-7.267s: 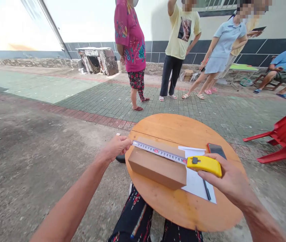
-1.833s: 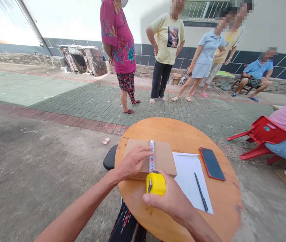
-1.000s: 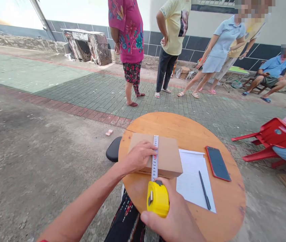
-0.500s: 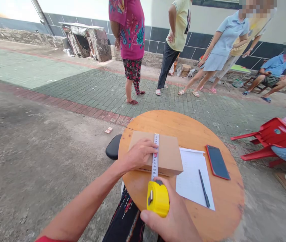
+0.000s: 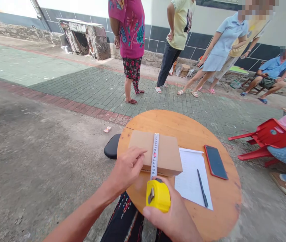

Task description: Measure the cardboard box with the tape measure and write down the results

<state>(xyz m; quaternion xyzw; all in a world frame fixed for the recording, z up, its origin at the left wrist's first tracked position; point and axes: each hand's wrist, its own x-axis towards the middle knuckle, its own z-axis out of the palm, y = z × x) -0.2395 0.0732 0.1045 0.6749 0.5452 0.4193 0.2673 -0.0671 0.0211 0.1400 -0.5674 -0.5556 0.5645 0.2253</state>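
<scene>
A brown cardboard box (image 5: 168, 151) lies flat on the round wooden table (image 5: 180, 124). Across its top runs the pulled-out blade (image 5: 155, 148) of a yellow tape measure (image 5: 158, 195), its numbers facing up. My right hand (image 5: 175, 213) is closed around the tape measure's case, just in front of the box's near edge. At the box's near left edge is my left hand (image 5: 130, 166), with the index finger stretched out towards the blade but apart from it. It holds nothing, and its other fingers are loosely bent.
Right of the box lie a sheet of white paper (image 5: 187, 181), a black pen (image 5: 202, 188) and a red-edged phone (image 5: 215, 162). A black seat (image 5: 112, 147) stands by the table's left edge, a red plastic chair (image 5: 271, 134) at right. Several people stand or sit beyond.
My left hand has come off the blade and drawn back to the left and nearer to me. The tape measure and box have stayed almost in place.
</scene>
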